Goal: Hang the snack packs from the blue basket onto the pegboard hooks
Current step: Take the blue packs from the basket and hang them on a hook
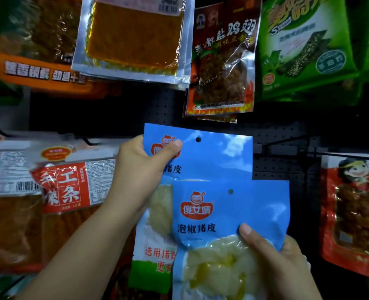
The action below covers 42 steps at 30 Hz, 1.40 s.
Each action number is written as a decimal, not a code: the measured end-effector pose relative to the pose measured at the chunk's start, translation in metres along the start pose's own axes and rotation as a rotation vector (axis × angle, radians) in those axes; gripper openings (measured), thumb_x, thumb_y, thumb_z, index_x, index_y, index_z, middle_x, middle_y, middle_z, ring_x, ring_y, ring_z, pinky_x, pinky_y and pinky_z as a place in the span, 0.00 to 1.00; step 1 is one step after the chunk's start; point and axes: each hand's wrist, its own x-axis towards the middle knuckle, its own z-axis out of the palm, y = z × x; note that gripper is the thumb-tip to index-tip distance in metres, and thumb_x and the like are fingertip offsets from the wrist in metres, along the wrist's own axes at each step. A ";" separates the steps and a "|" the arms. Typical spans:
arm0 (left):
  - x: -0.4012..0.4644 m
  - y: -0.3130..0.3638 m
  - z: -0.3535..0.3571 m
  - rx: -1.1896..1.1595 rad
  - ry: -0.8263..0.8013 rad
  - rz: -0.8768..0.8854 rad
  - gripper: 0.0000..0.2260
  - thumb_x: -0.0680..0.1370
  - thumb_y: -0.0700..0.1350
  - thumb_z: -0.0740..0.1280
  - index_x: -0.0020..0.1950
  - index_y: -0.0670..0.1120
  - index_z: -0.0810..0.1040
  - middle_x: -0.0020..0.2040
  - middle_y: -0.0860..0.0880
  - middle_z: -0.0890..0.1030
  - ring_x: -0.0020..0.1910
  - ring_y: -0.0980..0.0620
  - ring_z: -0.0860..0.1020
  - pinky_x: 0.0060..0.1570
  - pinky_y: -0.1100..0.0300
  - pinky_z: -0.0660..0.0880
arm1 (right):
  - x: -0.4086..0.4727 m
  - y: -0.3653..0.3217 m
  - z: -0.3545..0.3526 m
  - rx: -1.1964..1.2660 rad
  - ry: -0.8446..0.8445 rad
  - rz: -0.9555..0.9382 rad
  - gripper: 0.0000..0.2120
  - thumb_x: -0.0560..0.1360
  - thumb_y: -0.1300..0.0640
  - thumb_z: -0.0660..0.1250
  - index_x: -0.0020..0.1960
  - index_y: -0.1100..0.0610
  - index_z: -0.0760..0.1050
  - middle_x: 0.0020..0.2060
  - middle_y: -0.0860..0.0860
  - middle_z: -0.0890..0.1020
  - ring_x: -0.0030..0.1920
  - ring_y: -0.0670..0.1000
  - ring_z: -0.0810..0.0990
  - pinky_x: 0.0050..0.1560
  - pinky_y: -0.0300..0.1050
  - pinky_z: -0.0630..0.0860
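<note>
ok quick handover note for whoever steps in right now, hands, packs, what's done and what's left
Left hand: pinches the top left corner of the upper blue plastic snack pack, thumb on its front, raised in front of the black pegboard.
Right hand: grips the lower blue plastic snack pack by its lower right part, thumb on the front.
Both packs have a punched hole near the top edge; neither hole is on a hook yet.
Bare black hook sits just right of the upper pack.
Done: two packs picked up. Left: hang both. The blue basket is out of view.
</note>
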 end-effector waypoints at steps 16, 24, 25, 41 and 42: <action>0.008 -0.006 0.005 0.070 0.055 -0.052 0.03 0.71 0.41 0.73 0.38 0.46 0.81 0.37 0.47 0.85 0.38 0.48 0.84 0.36 0.52 0.81 | 0.015 0.016 -0.001 0.088 -0.053 -0.023 0.24 0.52 0.44 0.76 0.48 0.48 0.84 0.44 0.54 0.87 0.45 0.57 0.86 0.47 0.51 0.80; 0.018 -0.037 0.003 0.153 -0.015 -0.052 0.03 0.72 0.43 0.73 0.39 0.50 0.81 0.35 0.56 0.85 0.35 0.57 0.83 0.31 0.64 0.79 | 0.029 0.036 0.002 0.188 -0.041 0.037 0.17 0.59 0.54 0.76 0.48 0.52 0.84 0.44 0.56 0.86 0.43 0.57 0.86 0.35 0.45 0.81; 0.021 -0.041 0.003 0.147 -0.028 -0.056 0.03 0.72 0.42 0.73 0.40 0.50 0.81 0.35 0.56 0.85 0.36 0.57 0.84 0.32 0.65 0.78 | 0.033 0.038 0.003 0.207 -0.021 0.049 0.15 0.60 0.55 0.74 0.47 0.53 0.84 0.44 0.56 0.86 0.43 0.57 0.86 0.34 0.44 0.81; 0.093 -0.120 0.039 0.378 0.056 -0.146 0.10 0.73 0.43 0.72 0.52 0.43 0.79 0.49 0.45 0.83 0.48 0.45 0.81 0.52 0.48 0.78 | 0.084 0.059 -0.003 0.169 0.179 0.156 0.07 0.73 0.60 0.70 0.51 0.59 0.80 0.45 0.58 0.86 0.44 0.60 0.85 0.46 0.59 0.82; 0.096 -0.123 0.040 0.393 0.060 -0.140 0.10 0.73 0.43 0.72 0.52 0.43 0.79 0.49 0.45 0.83 0.48 0.46 0.81 0.51 0.50 0.78 | 0.083 0.060 -0.005 0.173 0.187 0.165 0.07 0.72 0.60 0.70 0.51 0.59 0.81 0.45 0.58 0.86 0.44 0.60 0.85 0.47 0.60 0.81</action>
